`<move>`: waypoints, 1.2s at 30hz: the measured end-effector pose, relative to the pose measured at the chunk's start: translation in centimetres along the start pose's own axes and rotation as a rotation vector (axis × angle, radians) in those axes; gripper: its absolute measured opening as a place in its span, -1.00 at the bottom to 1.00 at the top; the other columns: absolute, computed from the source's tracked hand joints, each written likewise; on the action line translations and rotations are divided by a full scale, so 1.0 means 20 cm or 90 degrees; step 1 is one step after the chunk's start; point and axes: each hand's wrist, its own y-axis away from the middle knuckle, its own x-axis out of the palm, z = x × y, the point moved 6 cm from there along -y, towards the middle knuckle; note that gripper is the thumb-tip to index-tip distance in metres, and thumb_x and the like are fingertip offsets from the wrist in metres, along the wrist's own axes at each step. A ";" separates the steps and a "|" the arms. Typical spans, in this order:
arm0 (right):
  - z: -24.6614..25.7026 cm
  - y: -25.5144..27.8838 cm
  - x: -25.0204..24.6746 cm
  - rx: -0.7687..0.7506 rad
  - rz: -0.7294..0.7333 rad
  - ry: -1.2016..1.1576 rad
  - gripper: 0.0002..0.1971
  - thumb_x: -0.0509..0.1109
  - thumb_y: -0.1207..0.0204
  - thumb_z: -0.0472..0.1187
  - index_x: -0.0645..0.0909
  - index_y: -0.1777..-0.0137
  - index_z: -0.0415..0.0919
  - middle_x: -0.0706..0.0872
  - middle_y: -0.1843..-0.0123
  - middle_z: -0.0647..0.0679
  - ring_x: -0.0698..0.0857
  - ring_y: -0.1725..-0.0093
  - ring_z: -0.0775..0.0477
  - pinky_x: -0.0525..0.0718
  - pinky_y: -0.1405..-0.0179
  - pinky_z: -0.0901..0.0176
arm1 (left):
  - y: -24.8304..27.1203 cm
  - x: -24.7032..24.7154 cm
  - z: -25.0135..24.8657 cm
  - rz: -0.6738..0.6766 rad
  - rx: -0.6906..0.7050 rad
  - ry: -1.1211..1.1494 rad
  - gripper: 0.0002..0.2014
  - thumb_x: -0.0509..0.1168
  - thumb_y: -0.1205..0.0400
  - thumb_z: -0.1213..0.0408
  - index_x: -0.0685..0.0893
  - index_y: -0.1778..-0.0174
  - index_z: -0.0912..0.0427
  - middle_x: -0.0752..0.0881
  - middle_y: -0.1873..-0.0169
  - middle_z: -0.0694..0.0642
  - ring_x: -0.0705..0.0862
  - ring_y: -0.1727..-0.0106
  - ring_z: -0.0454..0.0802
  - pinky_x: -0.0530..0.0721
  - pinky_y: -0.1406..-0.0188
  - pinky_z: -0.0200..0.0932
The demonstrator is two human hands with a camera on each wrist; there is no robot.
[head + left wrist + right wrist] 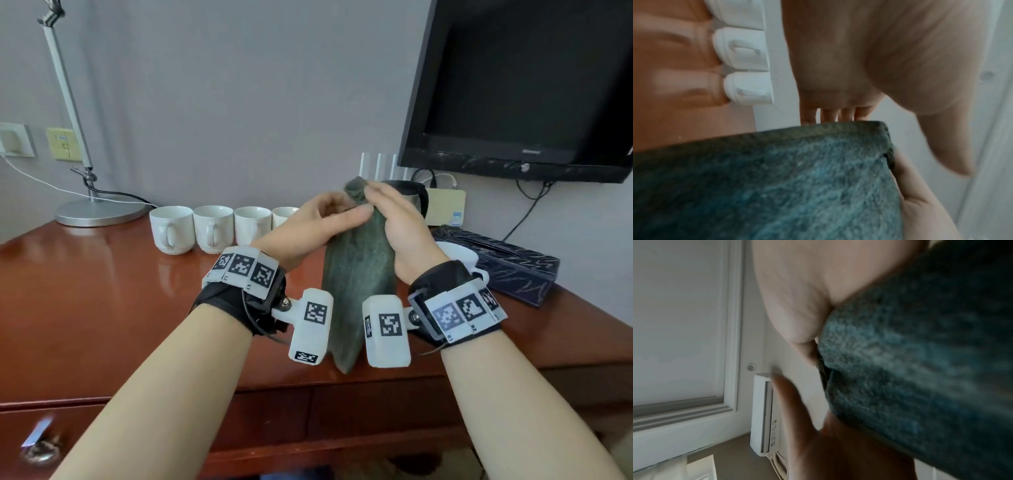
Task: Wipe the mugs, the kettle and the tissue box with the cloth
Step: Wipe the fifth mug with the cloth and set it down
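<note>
A dark green cloth (356,274) hangs upright above the desk, and both hands hold its top end. My left hand (342,210) grips it with the thumb laid across the front and the fingers curled behind. My right hand (376,195) holds the other side with its fingers lying along the fabric. In the left wrist view the cloth (777,186) fills the lower half, with my fingers (838,115) behind its edge. Several white mugs (191,229) stand in a row at the back left. The dark kettle (416,198) is mostly hidden behind my right hand. A dark blue tissue box (507,263) lies to the right.
A lamp base (99,212) stands at the desk's back left, with its cable trailing behind the mugs. A black monitor (524,85) hangs on the wall at the right, above a beige box (445,205). Another white mug (459,255) sits behind my right wrist. The brown desk (102,308) has drawers below.
</note>
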 end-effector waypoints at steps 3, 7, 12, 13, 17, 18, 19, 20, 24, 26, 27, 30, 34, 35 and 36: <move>0.07 0.06 -0.10 -0.015 -0.020 0.035 -0.82 0.26 -0.69 -0.19 0.67 -0.18 -0.08 0.76 -0.17 -0.13 0.71 -0.23 -0.14 0.66 -0.26 -0.08 | 0.01 0.06 -0.04 -0.027 0.037 -0.008 -0.86 0.46 -0.58 0.32 0.69 -0.02 0.18 0.69 0.06 0.14 0.68 0.08 -0.06 0.65 0.09 -0.26; 0.13 0.15 -0.19 -0.035 -0.001 0.035 -0.80 0.30 -0.66 -0.26 0.67 -0.21 -0.14 0.74 -0.22 -0.24 0.71 -0.25 -0.21 0.64 -0.32 -0.15 | 0.02 0.16 -0.07 -0.019 0.073 -0.007 -0.89 0.33 -0.70 0.33 0.72 0.13 0.18 0.67 0.13 0.21 0.63 0.11 0.03 0.62 0.05 -0.08; 0.11 0.22 -0.32 -0.055 -0.016 0.043 -0.68 0.35 -0.62 -0.25 0.59 -0.36 -0.19 0.75 -0.22 -0.15 0.74 -0.19 -0.06 0.72 -0.13 0.13 | 0.03 0.23 -0.10 -0.041 0.088 0.084 -0.79 0.22 -0.76 0.32 0.65 0.17 0.19 0.70 0.36 -0.03 0.63 0.33 -0.20 0.61 0.25 -0.31; 0.11 0.24 -0.34 -0.053 -0.021 0.046 -0.69 0.36 -0.62 -0.26 0.59 -0.35 -0.19 0.76 -0.18 -0.12 0.76 -0.12 -0.02 0.74 -0.02 0.19 | 0.02 0.24 -0.10 -0.040 0.082 0.095 -0.78 0.20 -0.78 0.31 0.63 0.18 0.19 0.68 0.43 -0.07 0.62 0.39 -0.24 0.60 0.32 -0.35; 0.08 0.26 -0.45 -0.041 -0.090 0.047 -0.87 0.41 -0.56 -0.31 0.53 -0.04 -0.19 0.78 0.07 -0.05 0.77 0.16 0.02 0.70 0.22 0.18 | 0.01 0.29 -0.12 -0.007 0.055 0.076 -0.77 0.19 -0.79 0.23 0.61 0.14 0.24 0.69 0.44 -0.01 0.65 0.43 -0.20 0.64 0.39 -0.34; 0.08 0.26 -0.48 -0.042 -0.114 0.036 -0.84 0.44 -0.54 -0.31 0.48 0.05 -0.16 0.77 0.10 -0.05 0.76 0.16 0.01 0.68 0.20 0.14 | 0.00 0.31 -0.13 0.003 0.045 0.082 -0.75 0.19 -0.79 0.21 0.63 0.14 0.25 0.71 0.41 0.04 0.68 0.40 -0.16 0.68 0.36 -0.30; 0.08 0.26 -0.51 -0.045 -0.122 0.021 -0.80 0.47 -0.51 -0.31 0.45 0.09 -0.14 0.76 0.08 -0.06 0.76 0.13 -0.02 0.65 0.16 0.11 | 0.00 0.32 -0.13 0.011 0.035 0.079 -0.73 0.20 -0.78 0.20 0.65 0.16 0.25 0.74 0.41 0.06 0.70 0.39 -0.13 0.71 0.34 -0.28; 0.09 0.26 -0.52 -0.048 -0.109 0.008 -0.76 0.50 -0.46 -0.29 0.46 0.07 -0.11 0.75 -0.01 -0.10 0.75 0.04 -0.04 0.64 0.09 0.07 | 0.00 0.34 -0.14 0.017 0.028 0.059 -0.70 0.20 -0.78 0.18 0.67 0.19 0.24 0.75 0.42 0.06 0.72 0.40 -0.12 0.71 0.36 -0.27; 0.12 0.26 -0.51 -0.033 0.036 0.049 -0.52 0.42 -0.38 -0.22 0.49 -0.32 0.02 0.67 -0.31 -0.04 0.67 -0.26 0.08 0.63 -0.24 0.14 | -0.02 0.44 -0.16 0.117 0.025 -0.073 -0.64 0.26 -0.75 0.13 0.73 0.06 0.41 0.77 0.34 0.14 0.73 0.34 -0.04 0.69 0.35 -0.22; 0.14 0.27 -0.49 -0.020 0.086 0.069 -0.64 0.40 -0.45 -0.30 0.60 -0.25 -0.13 0.77 -0.11 0.00 0.75 -0.08 0.11 0.67 -0.07 0.28 | -0.03 0.48 -0.18 0.143 0.035 -0.109 -0.66 0.31 -0.72 0.16 0.74 -0.01 0.45 0.77 0.29 0.19 0.74 0.30 -0.02 0.71 0.32 -0.21; 0.15 0.28 -0.49 -0.016 0.088 0.090 -0.77 0.39 -0.50 -0.35 0.65 -0.15 -0.23 0.80 0.05 -0.02 0.78 0.07 0.10 0.69 0.08 0.32 | -0.04 0.50 -0.19 0.144 0.041 -0.117 -0.67 0.34 -0.71 0.18 0.74 0.00 0.46 0.77 0.30 0.19 0.74 0.31 -0.03 0.72 0.33 -0.22; 0.19 0.30 -0.54 -0.013 0.065 0.143 -0.89 0.39 -0.53 -0.31 0.69 0.02 -0.34 0.80 0.20 -0.09 0.77 0.19 0.01 0.71 0.17 0.22 | -0.07 0.53 -0.22 0.134 0.060 -0.124 -0.69 0.41 -0.66 0.24 0.73 -0.01 0.51 0.77 0.27 0.22 0.75 0.31 -0.04 0.75 0.30 -0.21; 0.24 0.34 -0.63 -0.023 0.060 0.059 -0.77 0.38 -0.46 -0.16 0.71 -0.01 -0.30 0.79 0.08 -0.14 0.74 0.05 -0.09 0.66 -0.04 0.00 | -0.12 0.61 -0.22 0.178 0.064 -0.113 -0.76 0.40 -0.65 0.19 0.77 0.10 0.34 0.78 0.25 0.15 0.75 0.26 -0.06 0.74 0.22 -0.19; 0.26 0.35 -0.65 -0.036 0.054 0.022 -0.77 0.34 -0.48 -0.17 0.70 0.01 -0.30 0.78 0.09 -0.13 0.75 0.06 -0.06 0.69 -0.04 0.04 | -0.12 0.64 -0.21 0.202 0.056 -0.095 -0.76 0.36 -0.68 0.16 0.78 0.19 0.24 0.78 0.29 0.09 0.74 0.29 -0.10 0.70 0.25 -0.24; 0.29 0.36 -0.66 -0.053 0.051 -0.009 -0.78 0.31 -0.49 -0.17 0.72 0.04 -0.27 0.78 0.11 -0.12 0.75 0.07 -0.03 0.70 -0.05 0.08 | -0.12 0.67 -0.19 0.225 0.047 -0.070 -0.71 0.31 -0.71 0.14 0.78 0.28 0.15 0.76 0.34 0.04 0.72 0.33 -0.13 0.66 0.30 -0.28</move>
